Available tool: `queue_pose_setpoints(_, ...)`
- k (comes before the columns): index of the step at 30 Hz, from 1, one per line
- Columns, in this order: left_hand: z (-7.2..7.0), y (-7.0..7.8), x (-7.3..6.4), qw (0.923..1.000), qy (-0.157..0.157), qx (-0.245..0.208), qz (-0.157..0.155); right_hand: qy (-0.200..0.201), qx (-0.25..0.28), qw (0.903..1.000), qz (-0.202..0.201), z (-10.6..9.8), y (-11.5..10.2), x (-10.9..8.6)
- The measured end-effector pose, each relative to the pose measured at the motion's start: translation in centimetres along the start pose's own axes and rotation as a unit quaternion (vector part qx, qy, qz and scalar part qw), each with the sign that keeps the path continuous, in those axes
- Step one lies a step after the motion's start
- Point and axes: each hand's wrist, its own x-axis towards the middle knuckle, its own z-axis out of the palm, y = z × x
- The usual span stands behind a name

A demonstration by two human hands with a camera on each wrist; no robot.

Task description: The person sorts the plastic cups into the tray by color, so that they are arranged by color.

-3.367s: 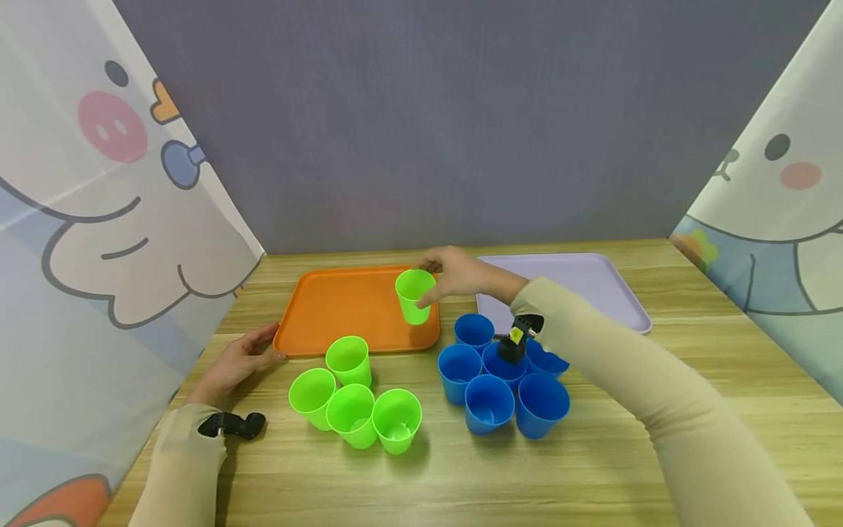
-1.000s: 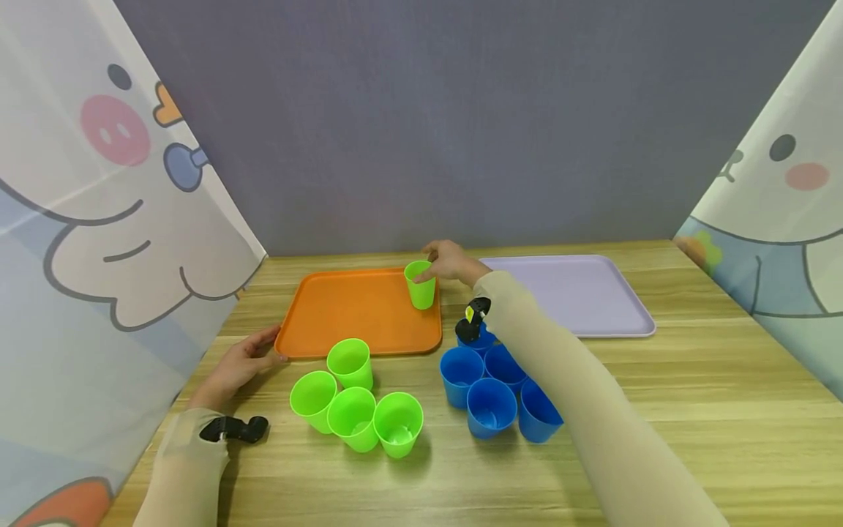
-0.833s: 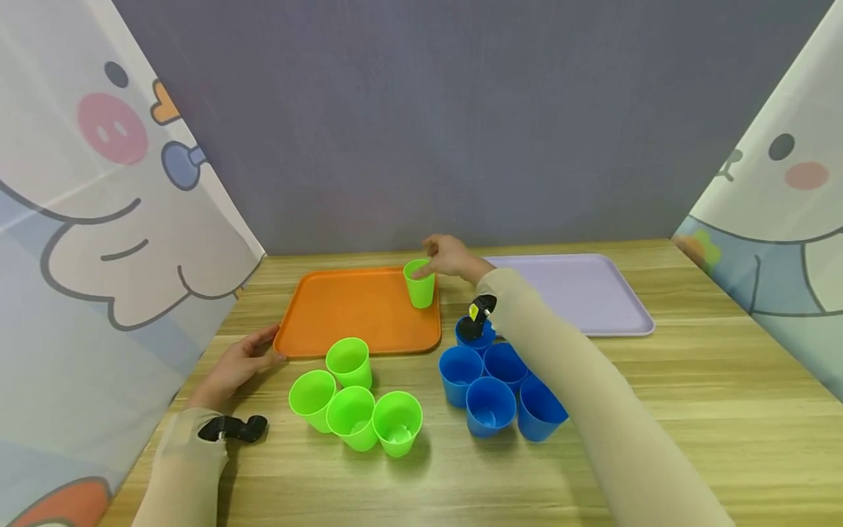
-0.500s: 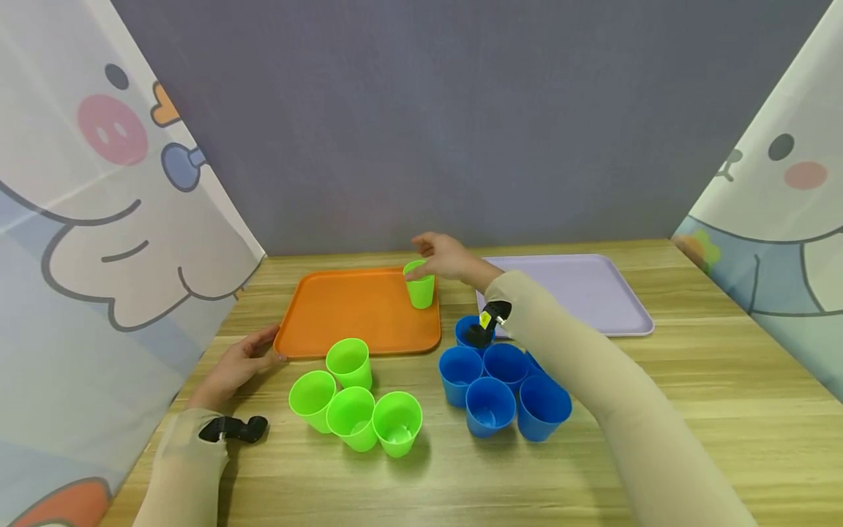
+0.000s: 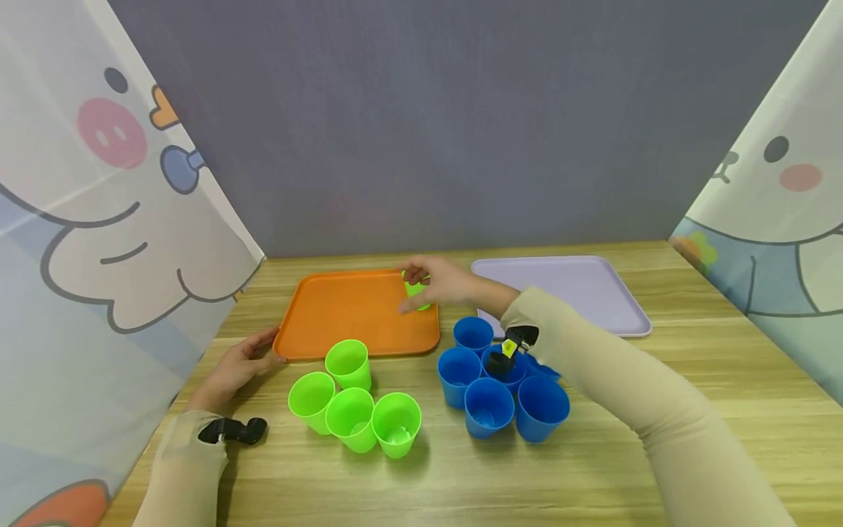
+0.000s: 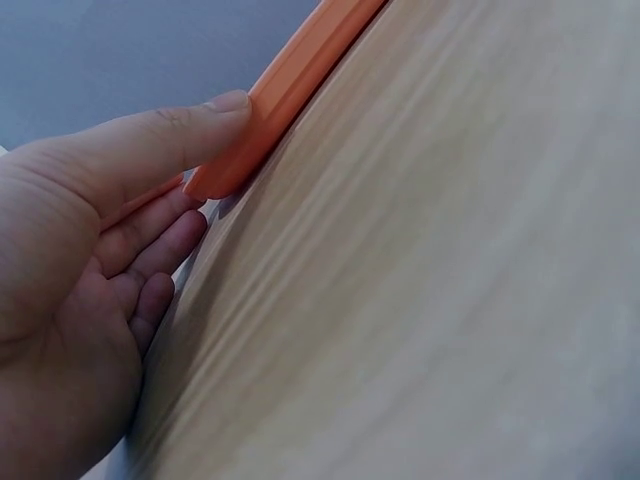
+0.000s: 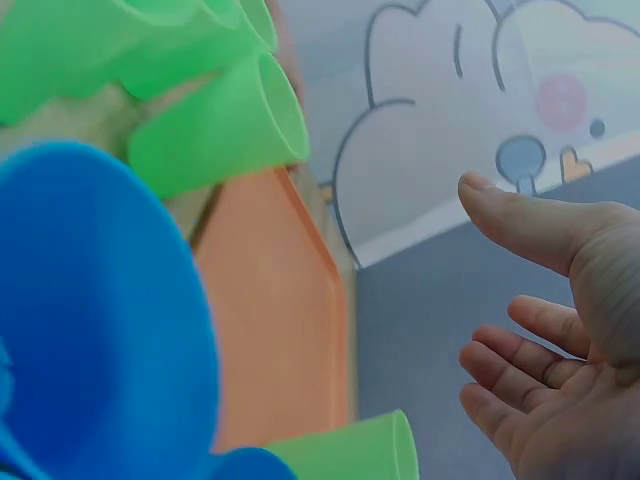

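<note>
On the right end of the orange tray [image 5: 342, 311] stands a lime-green cup [image 5: 416, 288], partly hidden behind my right hand [image 5: 443, 282]. That hand holds nothing; its thumb and fingers are spread apart, clear of the cup [image 7: 350, 452] in the right wrist view. My left hand [image 5: 238, 364] holds the tray's near left corner, the thumb against the front side and the fingers around the left side, as the left wrist view shows on the tray rim [image 6: 300, 75]. Several more lime-green cups [image 5: 351, 417] stand upright in front of the tray.
Several blue cups [image 5: 489, 406] cluster upright to the right of the green ones, under my right forearm. A lilac tray [image 5: 566, 285] lies at the back right of the wooden table [image 5: 461, 483]. A grey wall [image 5: 421, 132] rises behind.
My right hand set the green cup down on the right end of the orange tray, let go of it, and has drawn back toward me. My left hand stays at the tray corner.
</note>
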Motion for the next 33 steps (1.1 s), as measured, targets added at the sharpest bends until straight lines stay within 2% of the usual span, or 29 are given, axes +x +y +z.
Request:
queue_pose_setpoints(3,0.0,0.0,0.1,1.0000,0.000,0.004,-0.007,-0.015,0.006,0.9997,-0.021,0.6,-0.1,-0.8)
queue_pose_setpoints(8,0.1,0.0,0.1,0.9997,0.001,-0.016,-0.018,-0.042,0.018,0.9982,-0.037,1.9,-0.1,-2.0)
queue_pose_setpoints(14,0.2,0.0,0.1,0.9989,-0.006,-0.043,-0.017,-0.080,0.015,0.9953,-0.052,3.0,-0.3,-3.5)
queue_pose_setpoints(19,0.2,-0.1,0.1,0.9991,-0.006,-0.041,-0.012,-0.100,0.010,0.9929,-0.063,3.7,-0.6,-4.5)
queue_pose_setpoints(28,0.4,-0.1,0.1,0.9987,-0.006,-0.048,-0.016,-0.149,0.064,0.9828,-0.089,4.9,-0.6,-6.1)
queue_pose_setpoints(33,0.3,0.1,0.0,0.9983,-0.003,-0.054,-0.019,-0.176,0.066,0.9775,-0.096,5.6,-0.8,-6.7)
